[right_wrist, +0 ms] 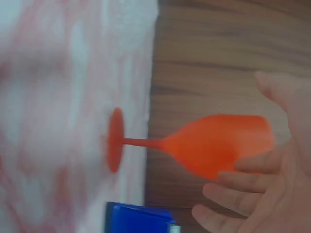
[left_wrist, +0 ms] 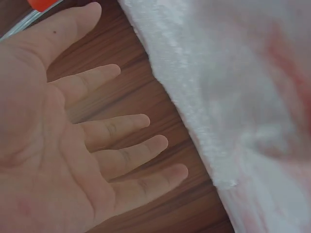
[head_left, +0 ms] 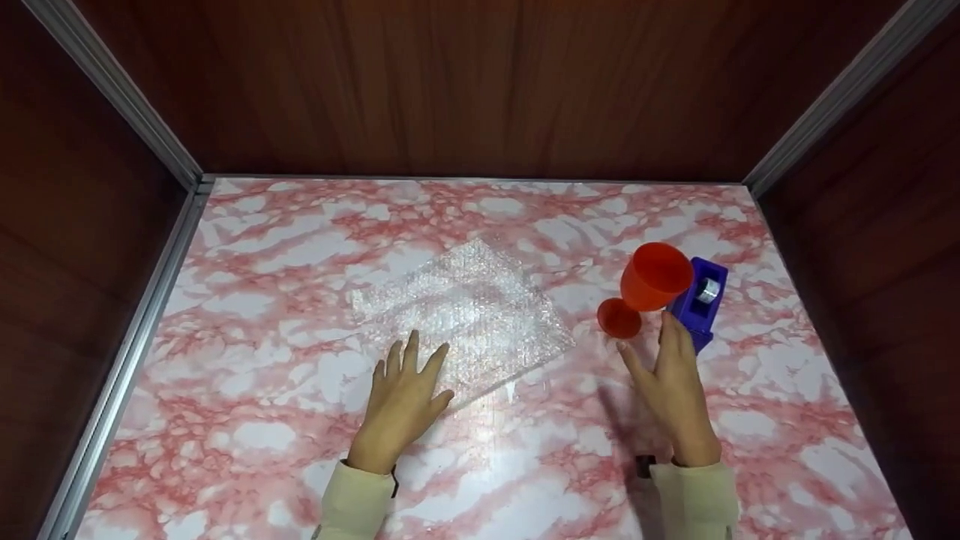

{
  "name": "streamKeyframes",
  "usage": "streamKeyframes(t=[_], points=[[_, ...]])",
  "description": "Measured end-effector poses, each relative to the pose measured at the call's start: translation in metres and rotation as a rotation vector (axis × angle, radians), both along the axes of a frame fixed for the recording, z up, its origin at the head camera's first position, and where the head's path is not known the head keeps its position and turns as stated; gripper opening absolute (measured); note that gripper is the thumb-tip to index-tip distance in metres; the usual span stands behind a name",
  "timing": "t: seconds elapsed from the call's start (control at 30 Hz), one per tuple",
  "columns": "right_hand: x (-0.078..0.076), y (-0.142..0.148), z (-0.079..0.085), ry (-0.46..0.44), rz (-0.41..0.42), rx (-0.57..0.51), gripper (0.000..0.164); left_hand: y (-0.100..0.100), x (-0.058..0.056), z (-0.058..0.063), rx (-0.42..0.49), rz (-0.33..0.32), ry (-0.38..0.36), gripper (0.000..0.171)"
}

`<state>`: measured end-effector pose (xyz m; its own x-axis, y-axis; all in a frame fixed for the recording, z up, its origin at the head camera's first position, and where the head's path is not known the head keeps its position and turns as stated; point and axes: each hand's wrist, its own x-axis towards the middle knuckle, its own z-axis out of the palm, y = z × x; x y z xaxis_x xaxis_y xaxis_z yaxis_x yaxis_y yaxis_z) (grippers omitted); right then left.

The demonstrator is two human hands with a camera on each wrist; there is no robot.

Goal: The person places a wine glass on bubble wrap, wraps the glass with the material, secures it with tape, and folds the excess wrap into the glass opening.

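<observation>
An orange-red plastic goblet [head_left: 651,283] stands upright on its round foot [head_left: 619,319], right of centre; the right wrist view shows its thin stem [right_wrist: 142,142]. My right hand [head_left: 673,390] reaches toward the goblet with its fingers extended and thumb apart. Its fingers overlap the bowl in the right wrist view; whether they touch it I cannot tell. A sheet of clear bubble wrap [head_left: 480,322] lies flat in the middle of the table. Over the near left part of this sheet my left hand [head_left: 401,405] is spread, palm down, holding nothing.
Just right of the goblet sits a blue tape dispenser [head_left: 694,319] with a roll of tape [head_left: 706,290]. The table [head_left: 247,450] has a red and white marbled covering. Dark wooden panels [head_left: 465,90] enclose its back and sides.
</observation>
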<state>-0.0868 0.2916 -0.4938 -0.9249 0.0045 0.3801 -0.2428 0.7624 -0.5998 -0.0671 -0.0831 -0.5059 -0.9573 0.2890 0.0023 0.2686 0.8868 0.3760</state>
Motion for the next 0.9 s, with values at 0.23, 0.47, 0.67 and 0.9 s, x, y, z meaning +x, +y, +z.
streamKeyframes(t=[0.23, 0.47, 0.67, 0.9], points=[[-0.022, 0.006, -0.021, -0.046, -0.044, -0.174, 0.066, -0.007, -0.003, -0.018, 0.018, 0.01, 0.025, 0.058], [-0.045, 0.006, -0.034, -0.22, -0.157, -0.284, 0.041, -0.012, -0.002, -0.03, 0.026, 0.015, 0.024, 0.055], [-0.058, 0.002, -0.042, -0.282, -0.239, -0.335, 0.034, -0.012, -0.003, -0.032, 0.025, 0.022, 0.024, 0.053], [-0.064, -0.003, -0.048, -0.322, -0.259, -0.443, 0.033, -0.013, -0.003, -0.032, 0.025, 0.014, 0.011, 0.054]])
